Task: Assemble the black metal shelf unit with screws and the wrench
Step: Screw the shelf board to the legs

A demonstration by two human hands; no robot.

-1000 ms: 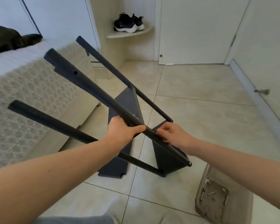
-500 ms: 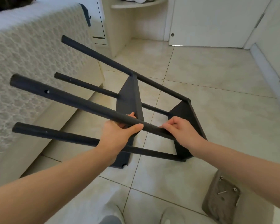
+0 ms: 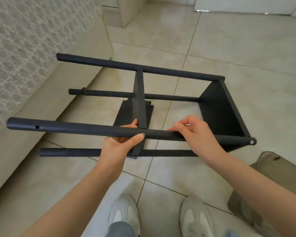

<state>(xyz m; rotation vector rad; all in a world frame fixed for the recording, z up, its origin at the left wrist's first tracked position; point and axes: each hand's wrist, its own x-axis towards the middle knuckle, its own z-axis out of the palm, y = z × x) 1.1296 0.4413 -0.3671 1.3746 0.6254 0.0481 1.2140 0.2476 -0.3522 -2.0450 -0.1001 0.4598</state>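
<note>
The black shelf unit lies on its side in front of me, its four poles running left to right. My left hand (image 3: 120, 144) grips the nearest upper pole (image 3: 75, 128) just left of the middle shelf panel (image 3: 140, 93). My right hand (image 3: 198, 135) holds the same pole further right, fingers curled over it. An end panel (image 3: 220, 110) closes the right end, and a silver screw head (image 3: 251, 142) shows in the pole's tip. A loose black panel (image 3: 126, 113) lies on the floor beneath. No wrench is in view.
A bed with a patterned cover (image 3: 32, 40) runs along the left, close to the poles' free ends. A brown cardboard piece (image 3: 272, 165) lies on the tiled floor at the right. My two shoes (image 3: 123, 214) stand just below the unit.
The unit has swung down from a steep tilt to lie nearly level. My view has dropped toward the floor. Both hands have kept hold of the same pole.
</note>
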